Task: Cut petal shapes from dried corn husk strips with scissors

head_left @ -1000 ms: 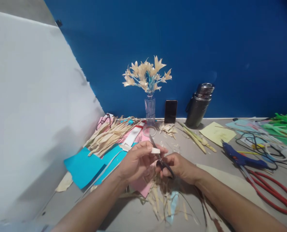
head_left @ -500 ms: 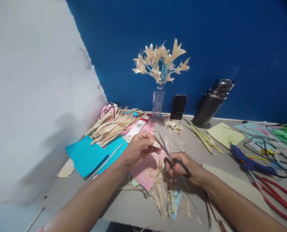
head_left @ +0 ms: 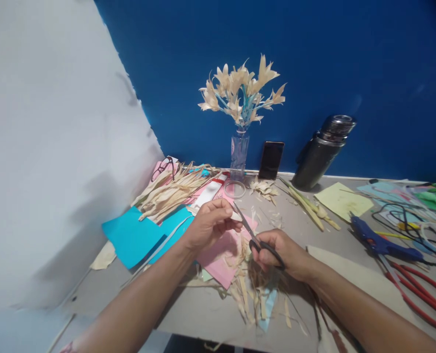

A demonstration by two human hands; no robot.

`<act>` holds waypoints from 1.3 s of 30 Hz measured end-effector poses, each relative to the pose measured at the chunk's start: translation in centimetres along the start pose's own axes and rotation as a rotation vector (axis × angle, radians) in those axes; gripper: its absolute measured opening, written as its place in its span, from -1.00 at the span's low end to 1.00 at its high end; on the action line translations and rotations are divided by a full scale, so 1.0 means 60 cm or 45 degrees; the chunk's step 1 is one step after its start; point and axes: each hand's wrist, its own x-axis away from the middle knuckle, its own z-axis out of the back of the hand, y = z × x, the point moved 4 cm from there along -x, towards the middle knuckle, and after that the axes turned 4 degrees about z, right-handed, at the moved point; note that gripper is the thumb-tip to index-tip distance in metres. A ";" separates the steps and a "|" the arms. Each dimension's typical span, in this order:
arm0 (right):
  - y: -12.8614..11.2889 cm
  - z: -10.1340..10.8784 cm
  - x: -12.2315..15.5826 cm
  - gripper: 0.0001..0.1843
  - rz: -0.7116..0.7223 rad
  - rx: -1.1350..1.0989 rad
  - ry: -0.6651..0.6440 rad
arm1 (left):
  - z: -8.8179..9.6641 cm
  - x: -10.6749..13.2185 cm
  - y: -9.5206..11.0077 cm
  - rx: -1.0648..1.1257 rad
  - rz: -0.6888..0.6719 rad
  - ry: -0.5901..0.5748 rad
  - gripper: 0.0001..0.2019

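Observation:
Between the fingertips of my left hand (head_left: 216,218) is a small pale piece of husk (head_left: 235,216). My right hand (head_left: 275,250) grips black-handled scissors (head_left: 250,229), thumb and fingers at the loops. Their blades point up and left and lie against the pale piece; whether they cut into it I cannot tell. Beneath both hands, pink paper (head_left: 221,264) and loose husk scraps (head_left: 245,294) cover part of the table. Behind them a clear bottle (head_left: 239,157) holds husk flowers (head_left: 240,88) on blue stems.
Dried husks (head_left: 174,189) and blue paper (head_left: 132,238) lie at the left. A phone (head_left: 271,161) and a dark flask (head_left: 321,154) stand by the wall. At the right are a blue glue gun (head_left: 383,242), red-handled scissors (head_left: 420,289) and yellow paper (head_left: 343,202).
The scissor blades have closed together at the pale piece, and the handle loops have drawn closer. My left hand has barely moved. The view has shifted slightly.

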 end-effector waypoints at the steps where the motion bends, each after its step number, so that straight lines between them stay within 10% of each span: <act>1: 0.001 0.001 0.000 -0.55 -0.003 0.008 0.004 | 0.000 0.000 0.001 -0.002 0.000 0.001 -0.81; 17: 0.010 -0.003 -0.002 -0.56 -0.051 0.019 0.045 | 0.014 -0.003 0.006 -0.098 0.032 -0.030 -0.81; 29: -0.031 0.023 0.004 -0.66 0.274 -0.224 0.566 | -0.035 0.008 -0.064 0.081 0.241 -0.054 -0.78; 39: -0.037 0.023 0.007 -0.74 0.134 -0.099 0.366 | -0.024 0.009 -0.074 -0.293 0.362 -0.184 -0.85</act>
